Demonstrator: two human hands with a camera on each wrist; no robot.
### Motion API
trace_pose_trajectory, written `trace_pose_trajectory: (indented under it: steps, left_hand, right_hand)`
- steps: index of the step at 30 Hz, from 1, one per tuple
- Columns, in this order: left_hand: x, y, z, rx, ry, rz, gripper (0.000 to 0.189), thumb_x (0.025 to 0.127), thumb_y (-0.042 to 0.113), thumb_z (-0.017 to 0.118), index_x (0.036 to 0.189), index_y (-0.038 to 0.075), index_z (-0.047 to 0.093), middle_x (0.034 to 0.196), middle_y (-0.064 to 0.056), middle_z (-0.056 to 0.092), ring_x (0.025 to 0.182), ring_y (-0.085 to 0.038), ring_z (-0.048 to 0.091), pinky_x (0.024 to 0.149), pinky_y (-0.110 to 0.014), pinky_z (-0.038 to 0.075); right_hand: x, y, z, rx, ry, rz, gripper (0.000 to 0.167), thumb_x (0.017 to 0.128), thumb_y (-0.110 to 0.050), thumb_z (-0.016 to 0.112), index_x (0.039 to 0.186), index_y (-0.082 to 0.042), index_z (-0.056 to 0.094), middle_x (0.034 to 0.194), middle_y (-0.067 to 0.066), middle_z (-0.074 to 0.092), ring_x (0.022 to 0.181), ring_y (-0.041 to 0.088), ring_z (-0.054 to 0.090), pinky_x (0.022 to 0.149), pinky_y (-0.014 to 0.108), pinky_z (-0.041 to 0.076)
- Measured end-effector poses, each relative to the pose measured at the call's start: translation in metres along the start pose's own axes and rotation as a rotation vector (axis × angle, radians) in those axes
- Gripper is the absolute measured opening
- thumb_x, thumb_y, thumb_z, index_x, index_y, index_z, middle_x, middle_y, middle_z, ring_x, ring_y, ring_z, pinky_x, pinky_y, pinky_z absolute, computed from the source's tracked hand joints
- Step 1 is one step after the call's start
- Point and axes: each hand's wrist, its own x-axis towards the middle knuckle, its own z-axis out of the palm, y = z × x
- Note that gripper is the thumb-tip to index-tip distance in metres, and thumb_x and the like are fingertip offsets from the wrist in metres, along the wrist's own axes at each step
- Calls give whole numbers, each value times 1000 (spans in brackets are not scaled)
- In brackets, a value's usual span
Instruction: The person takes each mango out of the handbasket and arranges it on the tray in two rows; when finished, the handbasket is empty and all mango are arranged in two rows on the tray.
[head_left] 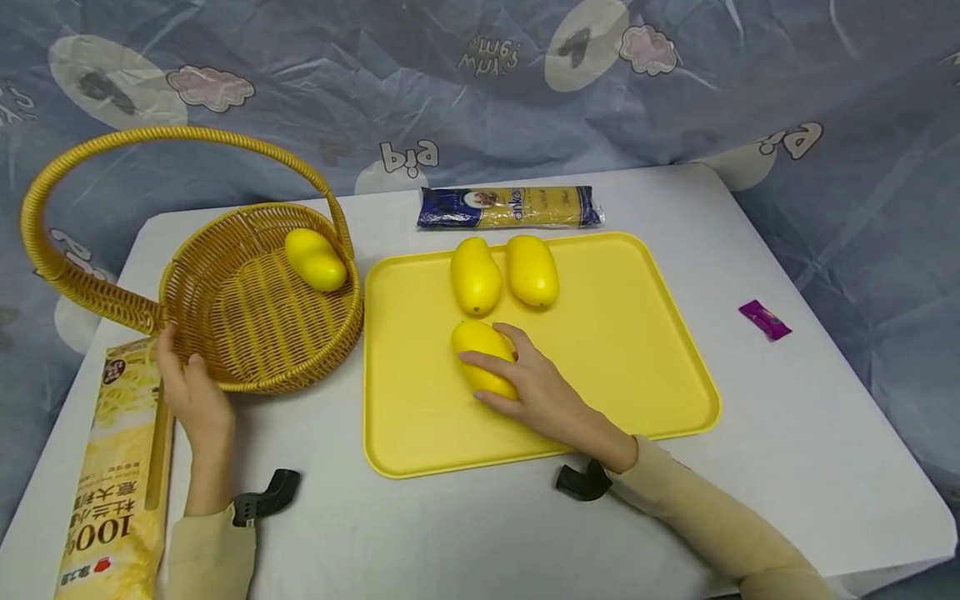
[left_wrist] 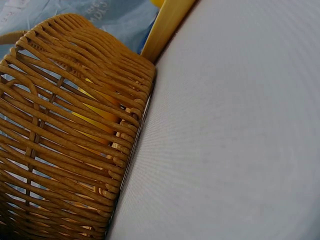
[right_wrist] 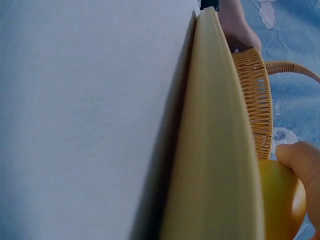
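Note:
On the yellow tray [head_left: 420,425], my right hand [head_left: 543,396] grips a yellow mango [head_left: 480,337], its fingers spread over the top and side. The right wrist view shows part of that mango [right_wrist: 277,200] behind the tray's edge [right_wrist: 215,130]. Two more mangoes, one on the left [head_left: 476,277] and one on the right [head_left: 533,272], lie just behind it on the tray. My left hand [head_left: 198,408] holds the rim of a wicker basket [head_left: 330,354] beside the handle's base. Inside the basket, a single mango [head_left: 316,260] rests against the right wall.
A long yellow noodle packet [head_left: 112,475] lies left of my left forearm, close to the basket. Behind the tray is a blue and yellow pasta packet [head_left: 510,208]. A small purple wrapped sweet [head_left: 765,320] sits on the white table [head_left: 787,433] to the right.

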Motion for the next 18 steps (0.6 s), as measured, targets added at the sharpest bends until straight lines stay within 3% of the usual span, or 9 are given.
trace_pose_trajectory:
  steps: [7, 18]
  left_hand:
    - [1, -3, 1, -3, 9, 16, 49, 98, 16, 26, 146, 23, 31, 154, 4, 30, 141, -2, 22, 113, -15, 15]
    - [-1, 1, 0, 9, -5, 10, 49, 98, 15, 25, 147, 19, 29, 155, 0, 28, 143, -6, 21, 115, -16, 15]
  right_hand:
    - [-4, -2, 0, -79, -2, 8, 50, 85, -42, 65, 133, -34, 52, 142, 18, 34, 101, 30, 58, 80, 38, 52]
    - [-13, -3, -1, -10, -61, 3, 61, 89, -28, 61, 145, -27, 36, 149, 22, 18, 93, 25, 58, 81, 34, 51]
